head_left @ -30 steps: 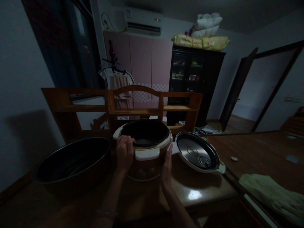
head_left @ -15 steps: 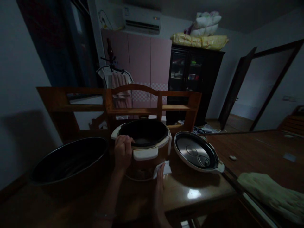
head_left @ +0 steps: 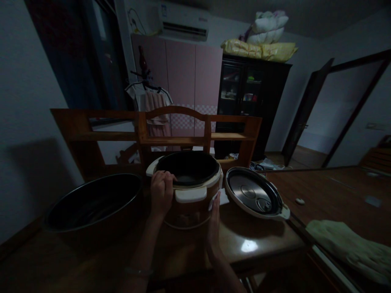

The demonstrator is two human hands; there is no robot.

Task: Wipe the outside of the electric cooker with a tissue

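A round cooker (head_left: 187, 211) with a dark inside and cream rim stands on the wooden desk in front of me. My left hand (head_left: 161, 190) is closed over its front-left rim, fingers curled toward the opening. Against the cooker's lower right side, my right hand (head_left: 214, 217) presses a white tissue (head_left: 220, 197), its fingers held straight and close together. The cooker's detached lid (head_left: 248, 191) lies to the right with its metal underside up. On the left stands a large dark inner pot (head_left: 94, 226).
A wooden shelf rack (head_left: 174, 141) runs along the back of the desk (head_left: 232, 240). Beyond the desk's right edge lies a pale cloth (head_left: 345, 244) on another wooden surface. Farther back are a pink wardrobe (head_left: 180, 77) and a dark cabinet (head_left: 265, 101).
My right hand has slid the tissue up and to the right along the cooker's side. My left hand stays on the rim. The view has shifted slightly.
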